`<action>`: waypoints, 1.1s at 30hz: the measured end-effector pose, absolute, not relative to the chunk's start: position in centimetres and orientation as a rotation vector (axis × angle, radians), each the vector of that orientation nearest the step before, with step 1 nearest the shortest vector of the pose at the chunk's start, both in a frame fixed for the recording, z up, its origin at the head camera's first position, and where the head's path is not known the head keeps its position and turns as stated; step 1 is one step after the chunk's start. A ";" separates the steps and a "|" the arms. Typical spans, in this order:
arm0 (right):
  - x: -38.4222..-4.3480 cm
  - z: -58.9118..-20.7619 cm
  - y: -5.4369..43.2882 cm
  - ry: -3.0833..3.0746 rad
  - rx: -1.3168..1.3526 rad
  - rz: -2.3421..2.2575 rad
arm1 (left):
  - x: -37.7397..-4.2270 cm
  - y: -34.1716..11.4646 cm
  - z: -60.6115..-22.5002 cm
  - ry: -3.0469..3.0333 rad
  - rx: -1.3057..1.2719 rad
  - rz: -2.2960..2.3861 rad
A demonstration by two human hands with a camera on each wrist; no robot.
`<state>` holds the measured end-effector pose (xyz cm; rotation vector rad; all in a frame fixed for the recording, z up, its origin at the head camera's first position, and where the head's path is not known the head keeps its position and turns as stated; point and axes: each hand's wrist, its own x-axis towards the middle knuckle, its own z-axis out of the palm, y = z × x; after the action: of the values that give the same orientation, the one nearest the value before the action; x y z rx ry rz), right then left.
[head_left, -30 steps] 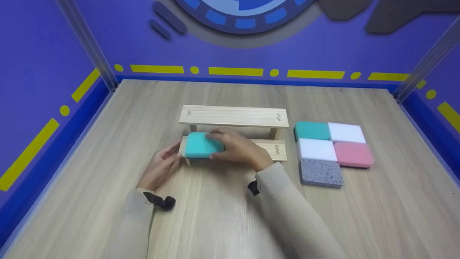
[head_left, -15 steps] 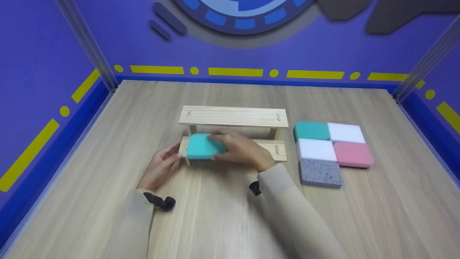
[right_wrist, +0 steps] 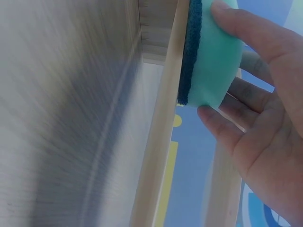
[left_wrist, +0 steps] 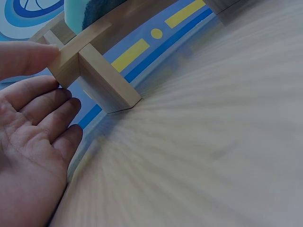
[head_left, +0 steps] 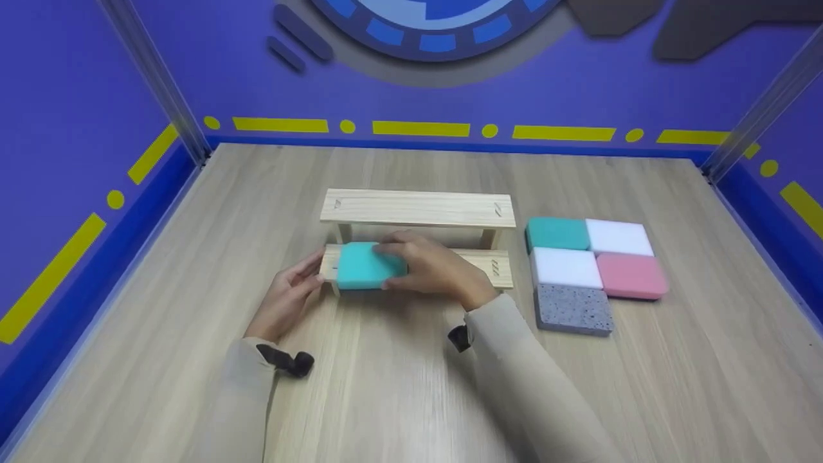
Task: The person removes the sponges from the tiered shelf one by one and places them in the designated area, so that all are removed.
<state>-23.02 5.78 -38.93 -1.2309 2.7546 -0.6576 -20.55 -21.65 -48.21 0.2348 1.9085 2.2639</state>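
Observation:
A teal sponge [head_left: 365,265] with a dark scouring layer underneath lies on the front, lower step of a small wooden rack [head_left: 418,207], near its left end. My right hand [head_left: 437,269] grips the sponge at its right side, thumb at the front edge; the right wrist view shows the sponge's dark layer [right_wrist: 190,56] against the plank. My left hand [head_left: 286,297] pinches the left end of the lower step. In the left wrist view the thumb [left_wrist: 28,59] lies on the plank's end and the fingers curl below it.
Right of the rack, several blocks lie side by side: a green sponge [head_left: 558,233], two white sponges [head_left: 620,238], a pink sponge [head_left: 633,275] and a grey speckled block [head_left: 574,310]. Blue panels [head_left: 411,96] border the table [head_left: 386,399].
My right hand has shifted the teal sponge slightly right and toward me along the lower step. The left hand has stayed at the rack's end.

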 end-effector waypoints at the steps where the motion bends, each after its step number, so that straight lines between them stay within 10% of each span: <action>1: -23.0 -38.9 5.8 2.755 -1.228 -0.656 | -20.6 -21.6 -48.2 1.910 0.234 2.264; 33: -22.4 -37.6 8.7 2.710 -1.232 -0.669 | -20.6 -21.6 -48.3 1.911 0.227 2.272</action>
<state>-22.44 8.68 -37.63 -1.2321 2.7104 -0.6692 -20.63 -21.63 -48.26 0.2267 1.9113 2.2723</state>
